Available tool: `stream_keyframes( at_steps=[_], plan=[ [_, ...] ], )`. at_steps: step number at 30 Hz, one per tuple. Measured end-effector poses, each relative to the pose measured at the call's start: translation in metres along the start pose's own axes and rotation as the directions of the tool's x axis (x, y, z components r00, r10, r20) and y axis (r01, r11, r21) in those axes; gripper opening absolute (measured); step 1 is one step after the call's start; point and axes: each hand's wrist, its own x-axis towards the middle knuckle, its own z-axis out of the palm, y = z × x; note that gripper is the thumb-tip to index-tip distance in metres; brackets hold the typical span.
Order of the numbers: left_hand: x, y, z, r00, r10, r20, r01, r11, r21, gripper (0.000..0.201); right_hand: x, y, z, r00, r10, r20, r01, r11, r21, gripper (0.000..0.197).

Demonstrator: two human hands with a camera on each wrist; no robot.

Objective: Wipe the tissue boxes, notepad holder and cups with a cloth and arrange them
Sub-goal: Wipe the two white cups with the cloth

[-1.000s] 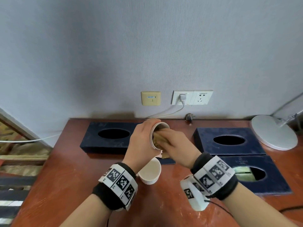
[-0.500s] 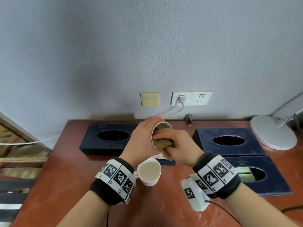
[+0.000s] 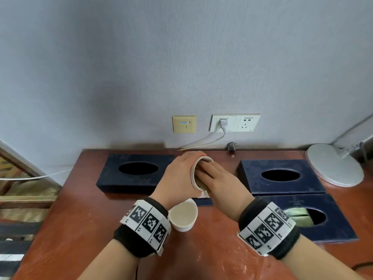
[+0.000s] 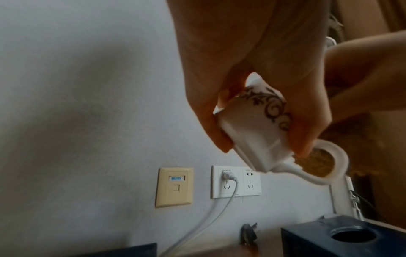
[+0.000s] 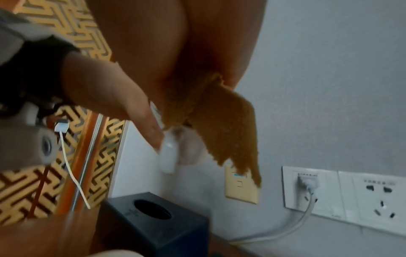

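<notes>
My left hand grips a white cup with a brown scroll pattern, tipped on its side above the desk, mouth toward my right hand. My right hand has its fingers inside the cup, pushing a mustard-yellow cloth into it. A second white cup stands upright on the desk just below my left wrist. Three dark blue tissue boxes sit around: one at back left, one at back right, one at front right. A flat dark holder lies partly hidden under my hands.
The reddish wooden desk ends at a grey wall with a beige plate and a white socket with a plugged cable. A round white lamp base stands at the back right. A loose black plug lies by the wall.
My right hand has pushed the cloth deeper into the cup; half a second ago the cloth bulged out at the rim. The left hand keeps holding the cup in about the same place.
</notes>
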Motion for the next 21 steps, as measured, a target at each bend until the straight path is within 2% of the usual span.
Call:
stream_keyframes(
  at_steps=[3,5,6,8,10,12,14,15,17,19,21],
  plan=[
    [-0.005,0.0,0.007,0.999,0.012,-0.035,-0.012,1.0,0.002,0.055,0.003,-0.008,-0.008,0.979,0.163,0.121,-0.181,0.971,0.154,0.029],
    [-0.009,0.001,0.013,1.0,0.006,-0.016,-0.005,1.0,0.007,0.056,0.006,-0.008,-0.025,0.921,0.25,0.298,-0.332,0.904,0.268,0.011],
    [-0.012,-0.001,0.017,1.0,-0.005,0.004,0.005,1.0,0.011,0.057,0.005,-0.002,-0.032,0.896,0.282,0.342,-0.4,0.848,0.347,0.011],
    [-0.016,-0.007,0.02,0.998,-0.061,0.022,0.061,0.998,-0.006,0.062,-0.001,0.012,-0.045,0.854,0.378,0.359,-0.516,0.706,0.484,0.021],
    [-0.018,-0.011,0.018,0.991,-0.13,0.012,0.131,0.99,-0.042,0.062,-0.009,0.022,-0.048,0.848,0.467,0.25,-0.516,0.62,0.591,0.031],
    [-0.017,-0.008,0.015,0.987,-0.158,0.027,0.16,0.986,-0.057,0.058,-0.014,0.022,-0.043,0.883,0.458,0.102,-0.419,0.672,0.61,0.032],
    [-0.014,0.001,0.013,0.984,-0.167,0.053,0.171,0.982,-0.084,0.053,-0.016,0.016,-0.03,0.952,0.306,-0.002,-0.263,0.822,0.505,0.033],
    [-0.013,0.005,0.014,0.986,-0.158,0.061,0.163,0.982,-0.092,0.052,-0.017,0.011,-0.023,0.982,0.19,0.001,-0.173,0.889,0.424,0.032],
    [-0.016,0.008,0.018,0.988,-0.131,0.085,0.139,0.986,-0.091,0.054,-0.021,0.003,-0.007,0.998,0.039,0.05,-0.053,0.953,0.298,0.03],
    [-0.025,0.004,0.023,0.985,-0.129,0.119,0.139,0.987,-0.081,0.058,-0.027,0.002,0.007,0.998,0.008,0.065,-0.022,0.978,0.21,0.032],
    [-0.034,0.0,0.029,0.982,-0.131,0.138,0.144,0.986,-0.087,0.061,-0.033,-0.005,0.012,0.994,0.042,0.097,-0.054,0.99,0.127,0.027]
  ],
)
